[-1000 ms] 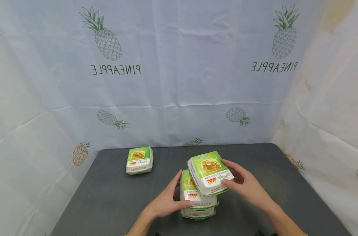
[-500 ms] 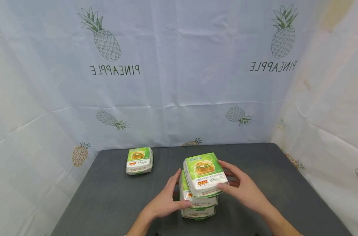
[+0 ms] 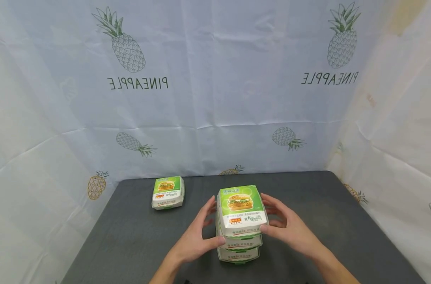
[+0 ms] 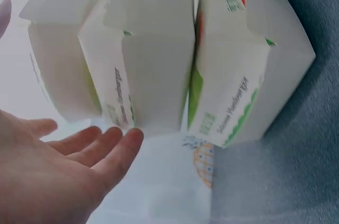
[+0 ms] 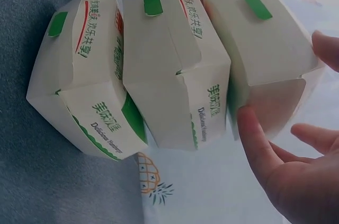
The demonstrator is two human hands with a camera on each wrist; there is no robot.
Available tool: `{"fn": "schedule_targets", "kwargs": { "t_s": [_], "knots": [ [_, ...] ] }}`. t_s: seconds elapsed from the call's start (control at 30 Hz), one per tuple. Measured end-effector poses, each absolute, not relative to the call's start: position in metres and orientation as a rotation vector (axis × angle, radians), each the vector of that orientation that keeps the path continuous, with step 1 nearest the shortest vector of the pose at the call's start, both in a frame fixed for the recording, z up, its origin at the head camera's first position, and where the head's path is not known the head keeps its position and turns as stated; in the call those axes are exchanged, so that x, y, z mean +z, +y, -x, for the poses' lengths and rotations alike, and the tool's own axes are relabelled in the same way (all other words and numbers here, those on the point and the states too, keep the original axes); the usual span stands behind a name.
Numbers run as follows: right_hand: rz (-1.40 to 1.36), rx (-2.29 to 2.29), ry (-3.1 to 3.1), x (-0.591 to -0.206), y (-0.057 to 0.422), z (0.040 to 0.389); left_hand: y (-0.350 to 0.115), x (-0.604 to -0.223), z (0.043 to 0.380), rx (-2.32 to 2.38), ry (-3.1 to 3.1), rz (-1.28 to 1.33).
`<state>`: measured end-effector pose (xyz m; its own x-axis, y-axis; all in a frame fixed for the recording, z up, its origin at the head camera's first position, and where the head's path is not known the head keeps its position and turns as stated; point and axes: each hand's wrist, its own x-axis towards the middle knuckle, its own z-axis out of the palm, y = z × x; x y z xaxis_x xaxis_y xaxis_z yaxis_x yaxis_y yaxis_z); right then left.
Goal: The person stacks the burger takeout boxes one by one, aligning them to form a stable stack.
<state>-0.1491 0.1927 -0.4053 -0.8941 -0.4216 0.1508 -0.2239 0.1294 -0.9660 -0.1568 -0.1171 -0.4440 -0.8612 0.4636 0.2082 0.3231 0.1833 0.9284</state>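
Three white-and-green hamburger boxes stand stacked on the dark table. My right hand (image 3: 291, 227) holds the top box (image 3: 241, 209) by its right side, thumb at the near corner and fingers along the side. In the right wrist view that top box (image 5: 265, 49) sits slightly askew on the middle box (image 5: 175, 70). My left hand (image 3: 192, 238) is at the stack's left side, thumb by the front of the middle box (image 3: 241, 243). Its fingers (image 4: 119, 155) stretch loosely near that box's edge in the left wrist view. Lowest is the bottom box (image 3: 238, 255), resting on the table.
Another hamburger box (image 3: 168, 193) lies at the table's far left. The dark table (image 3: 130, 240) is surrounded at the back and sides by a white curtain (image 3: 233, 98) printed with pineapples.
My right hand has brought the top box left and turned it nearly straight over the stack. My left hand's thumb and fingers have shifted slightly left, away from the middle box.
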Motion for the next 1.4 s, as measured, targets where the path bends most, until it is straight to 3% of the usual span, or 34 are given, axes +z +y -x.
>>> {"fn": "schedule_targets", "kwargs": {
  "t_s": [1.4],
  "knots": [
    [0.66,-1.909,2.311,-0.422,0.179,0.143,-0.114,-0.436,0.153,1.722,2.37,-0.803]
  ]
}}
